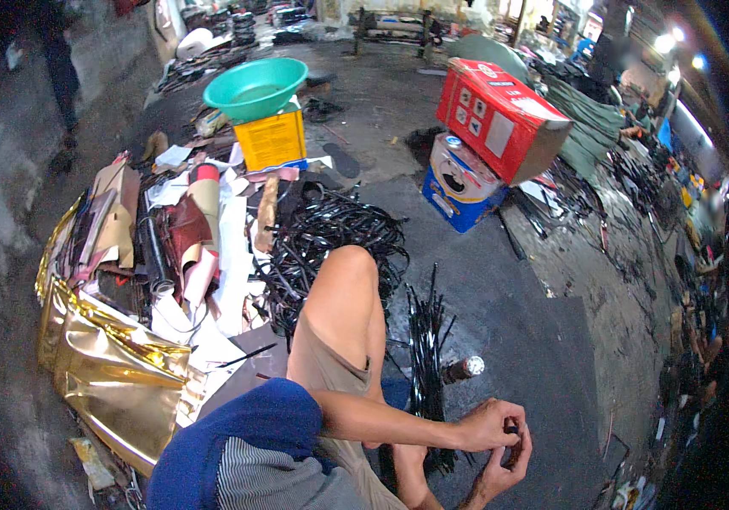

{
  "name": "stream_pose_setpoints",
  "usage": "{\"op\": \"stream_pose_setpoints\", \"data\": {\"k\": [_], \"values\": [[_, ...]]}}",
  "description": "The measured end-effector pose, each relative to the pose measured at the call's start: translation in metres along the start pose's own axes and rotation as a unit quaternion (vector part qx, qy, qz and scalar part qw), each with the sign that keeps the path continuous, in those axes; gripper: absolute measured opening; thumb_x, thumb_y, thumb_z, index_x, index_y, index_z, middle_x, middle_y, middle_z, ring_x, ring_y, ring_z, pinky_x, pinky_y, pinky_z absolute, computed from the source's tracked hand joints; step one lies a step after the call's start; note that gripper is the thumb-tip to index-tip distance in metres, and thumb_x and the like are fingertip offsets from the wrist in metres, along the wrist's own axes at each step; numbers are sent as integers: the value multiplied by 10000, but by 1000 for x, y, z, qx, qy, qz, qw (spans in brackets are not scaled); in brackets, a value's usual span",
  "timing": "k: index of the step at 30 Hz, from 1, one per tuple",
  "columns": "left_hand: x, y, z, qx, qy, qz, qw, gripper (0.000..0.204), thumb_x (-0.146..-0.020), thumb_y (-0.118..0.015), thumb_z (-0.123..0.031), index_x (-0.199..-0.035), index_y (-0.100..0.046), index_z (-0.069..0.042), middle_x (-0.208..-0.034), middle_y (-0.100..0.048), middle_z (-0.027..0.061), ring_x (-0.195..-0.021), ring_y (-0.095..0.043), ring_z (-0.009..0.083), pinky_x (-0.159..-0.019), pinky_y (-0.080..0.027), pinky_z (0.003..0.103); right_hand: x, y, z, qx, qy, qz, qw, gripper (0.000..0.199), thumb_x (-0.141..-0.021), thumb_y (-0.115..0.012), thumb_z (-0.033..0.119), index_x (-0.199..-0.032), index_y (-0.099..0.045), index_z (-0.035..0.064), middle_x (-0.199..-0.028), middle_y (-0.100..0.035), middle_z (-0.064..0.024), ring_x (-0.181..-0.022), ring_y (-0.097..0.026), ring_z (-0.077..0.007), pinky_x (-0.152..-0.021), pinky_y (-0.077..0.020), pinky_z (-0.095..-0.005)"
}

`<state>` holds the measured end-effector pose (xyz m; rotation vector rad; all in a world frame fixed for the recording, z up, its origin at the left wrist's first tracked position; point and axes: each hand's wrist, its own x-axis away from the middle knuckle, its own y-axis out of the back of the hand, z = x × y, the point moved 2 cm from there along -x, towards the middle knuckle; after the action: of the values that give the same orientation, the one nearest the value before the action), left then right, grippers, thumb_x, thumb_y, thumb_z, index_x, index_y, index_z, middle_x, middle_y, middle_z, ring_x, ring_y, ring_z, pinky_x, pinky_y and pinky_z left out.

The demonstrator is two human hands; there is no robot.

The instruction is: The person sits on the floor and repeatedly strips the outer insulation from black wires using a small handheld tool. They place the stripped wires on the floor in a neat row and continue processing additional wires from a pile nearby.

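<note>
My left hand [485, 425] is closed in a pinch, with a small dark bit between its fingers that is too small to name. Just below it, my right hand [500, 478] curls up with its fingertips meeting the left hand's at that same spot. Both hands are held over the dark mat. Left of them, a bundle of thin black strips [425, 344] lies lengthwise on the mat, partly hidden by my left forearm. A small cylinder with a silvery end [471, 366] lies against the bundle, above my left hand.
Beyond my bent knee spreads a tangled heap of black strips [330, 225]. Gold sheeting [118, 374] and rolled material lie at left. A green basin [255, 89] tops a yellow box [272, 143]. A red carton [500, 115] leans on a blue-and-white container [462, 183].
</note>
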<state>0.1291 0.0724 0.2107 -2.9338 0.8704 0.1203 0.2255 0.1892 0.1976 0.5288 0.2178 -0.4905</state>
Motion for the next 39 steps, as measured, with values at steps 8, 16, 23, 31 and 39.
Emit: {"op": "stream_pose_setpoints", "data": {"k": [8, 16, 23, 31, 39], "values": [[-1, 7, 23, 82, -27, -62, 994, 174, -766, -774, -171, -851, -679, -53, -730, -569, -13, -658, -514, 94, -587, -436, 284, -14, -7, 70, 140, 90, -22, 986, 201, -847, -780, 43, -1042, -746, 15, -856, -693, -92, -709, -642, -201, -641, -538, -324], [12, 18, 24, 289, 93, -17, 953, 211, -863, -770, -140, -1022, -695, -23, -815, -670, 0, -694, -591, 70, -605, -477, 237, -8, -15, 34, 125, 54, -21, 990, 238, -874, -687, -40, -1111, -701, -32, -938, -664, -89, -838, -634, -183, -745, -520, -308], [12, 26, 4, 295, 142, -7, 945, 124, -892, -699, -43, -1002, -731, 3, -968, -735, 71, -899, -679, 137, -829, -555, 289, -27, -15, 81, 101, 103, -87, 986, 144, -800, -732, -47, -941, -742, -21, -828, -689, -109, -746, -647, -199, -687, -508, -292], [4, 67, -38, 329, 91, -45, 939, 47, -904, -670, -26, -946, -685, -10, -870, -691, 68, -769, -634, 134, -737, -510, 261, -32, -5, 134, 128, 235, -33, 963, 135, -763, -808, -6, -887, -754, 0, -735, -698, -108, -616, -656, -169, -546, -487, -273], [-45, 163, -37, 341, 51, -154, 926, 49, -921, -667, -52, -957, -667, -19, -858, -676, 52, -732, -612, 125, -686, -501, 254, 5, -2, 106, 113, 135, -9, 984, 148, -748, -829, 9, -877, -756, 3, -733, -708, -106, -600, -648, -182, -553, -495, -286]]}}
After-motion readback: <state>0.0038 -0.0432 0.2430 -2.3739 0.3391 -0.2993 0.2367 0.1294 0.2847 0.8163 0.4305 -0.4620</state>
